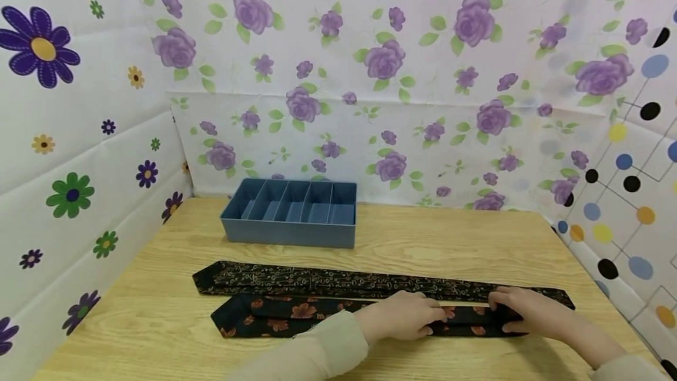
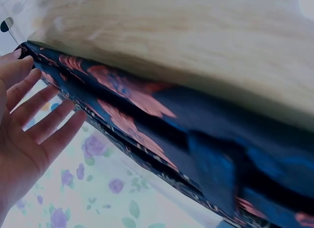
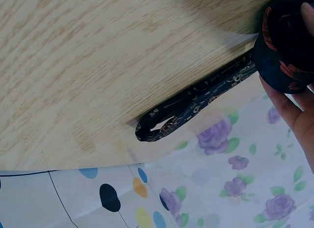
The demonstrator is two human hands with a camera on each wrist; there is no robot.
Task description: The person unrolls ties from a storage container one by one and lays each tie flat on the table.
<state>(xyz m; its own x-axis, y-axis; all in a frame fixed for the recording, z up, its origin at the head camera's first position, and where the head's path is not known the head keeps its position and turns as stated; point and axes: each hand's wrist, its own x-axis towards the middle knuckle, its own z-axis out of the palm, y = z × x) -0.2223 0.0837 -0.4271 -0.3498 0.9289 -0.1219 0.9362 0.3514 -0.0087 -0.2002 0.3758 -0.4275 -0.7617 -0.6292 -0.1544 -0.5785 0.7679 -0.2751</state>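
A black necktie with orange flowers lies lengthwise along the table, its layers folded over each other. My left hand rests over its middle; in the left wrist view the fingers are straight and spread along the tie's edge. My right hand pinches the right end, where the cloth bends round in a loop, thumb on one side and fingers beneath in the right wrist view. Just behind lies a second necktie, black with a small gold pattern, its folded end showing as a narrow loop.
A blue-grey box with several compartments stands at the back left of the wooden table. Flower-printed cloth hangs behind, and a dotted cloth lines the right side.
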